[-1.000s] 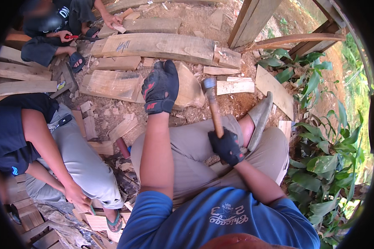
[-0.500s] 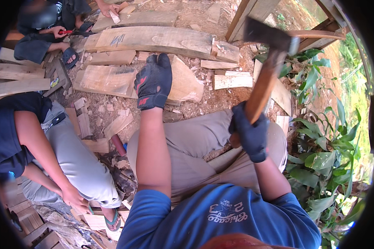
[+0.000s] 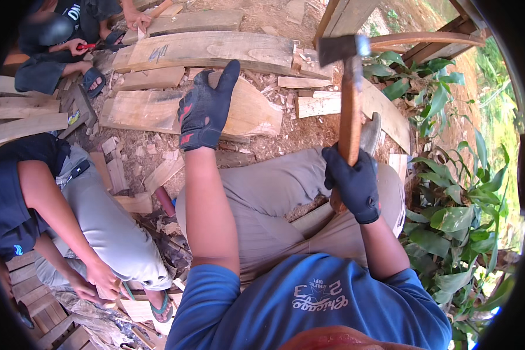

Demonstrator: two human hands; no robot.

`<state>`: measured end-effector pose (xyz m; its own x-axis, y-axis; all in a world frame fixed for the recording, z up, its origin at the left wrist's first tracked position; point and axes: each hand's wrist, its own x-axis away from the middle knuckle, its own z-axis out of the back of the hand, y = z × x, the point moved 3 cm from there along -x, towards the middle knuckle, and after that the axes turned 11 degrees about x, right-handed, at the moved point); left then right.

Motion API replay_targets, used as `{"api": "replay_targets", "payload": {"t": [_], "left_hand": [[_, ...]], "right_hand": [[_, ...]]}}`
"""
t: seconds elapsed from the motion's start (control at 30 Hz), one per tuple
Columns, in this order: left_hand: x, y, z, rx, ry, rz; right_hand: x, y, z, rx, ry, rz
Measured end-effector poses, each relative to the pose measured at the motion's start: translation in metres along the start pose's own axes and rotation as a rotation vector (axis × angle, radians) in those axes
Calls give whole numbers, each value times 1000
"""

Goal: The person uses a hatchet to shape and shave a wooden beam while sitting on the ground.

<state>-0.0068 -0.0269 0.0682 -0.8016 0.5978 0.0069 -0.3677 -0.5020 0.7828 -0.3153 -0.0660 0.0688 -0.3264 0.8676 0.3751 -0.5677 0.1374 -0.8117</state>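
My right hand [image 3: 353, 184], in a black glove, is closed round the wooden handle of a hatchet [image 3: 350, 116]. The hatchet stands raised, its dark metal head at the top and blade turned left. My left hand [image 3: 207, 108], in a black and red glove, is over a thick pale wood block [image 3: 254, 108]. Its thumb stretches up and away from the other fingers, which bend forward and are partly hidden. Whether those fingertips touch the block, I cannot tell. Behind my right hand a curved grey piece [image 3: 370, 134] shows in part.
Planks [image 3: 216, 52] and wood chips cover the ground ahead. A co-worker [image 3: 87, 216] bends over at the left; another [image 3: 58, 46] at the far left holds a red-handled tool [image 3: 86, 46]. Leafy plants [image 3: 449, 216] border the right, below a wooden frame [image 3: 431, 46].
The hatchet has swung left and become more upright. My left hand has shifted slightly left and up, its thumb now spread wider from the fingers. The near co-worker's hands have moved.
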Motion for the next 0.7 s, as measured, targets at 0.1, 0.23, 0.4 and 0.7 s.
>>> {"api": "replay_targets", "payload": {"t": [0.1, 0.23, 0.4, 0.7], "left_hand": [[-4, -6, -1, -38, -21, -16], [1, 4, -8, -41, -43, 14], [9, 10, -12, -20, -35, 15], [4, 2, -10, 0, -26, 18]], "right_hand": [[-2, -7, -4, -17, 14, 48], [-27, 59, -37, 288, -14, 30], [-47, 74, -51, 437, -236, -195], [-17, -13, 7, 63, 16, 72]]}}
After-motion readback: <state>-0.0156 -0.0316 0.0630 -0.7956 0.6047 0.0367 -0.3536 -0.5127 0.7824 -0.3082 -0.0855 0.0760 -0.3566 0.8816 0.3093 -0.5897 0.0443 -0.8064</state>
